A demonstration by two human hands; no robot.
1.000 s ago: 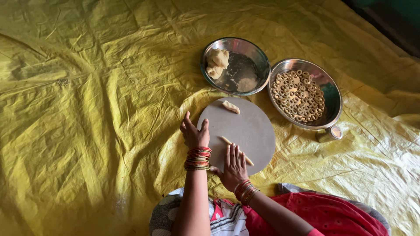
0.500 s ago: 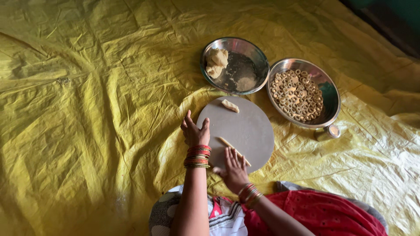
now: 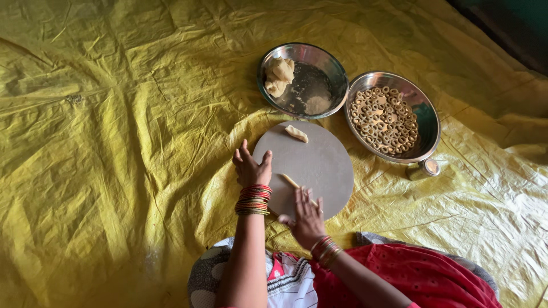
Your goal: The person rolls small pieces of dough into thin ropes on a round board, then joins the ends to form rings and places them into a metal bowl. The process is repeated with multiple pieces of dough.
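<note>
A round grey board (image 3: 319, 162) lies on the yellow sheet in front of me. My left hand (image 3: 251, 167) rests flat on the board's left edge, fingers together. My right hand (image 3: 308, 219) lies palm down over a thin rope of dough (image 3: 291, 181) at the board's near side; one end of the rope sticks out past my fingers. A small lump of dough (image 3: 296, 133) sits at the board's far edge. Bangles circle both wrists.
A steel bowl (image 3: 334, 68) with a mass of dough (image 3: 279, 76) stands beyond the board. To its right a steel plate (image 3: 429, 122) holds several dough rings (image 3: 383, 120). A small tin (image 3: 425, 168) sits by the plate. Crumpled yellow sheet (image 3: 114, 142) covers the floor.
My right hand has slid toward me along the dough rope, and the rope looks thinner and longer. The left hand stays on the board's edge.
</note>
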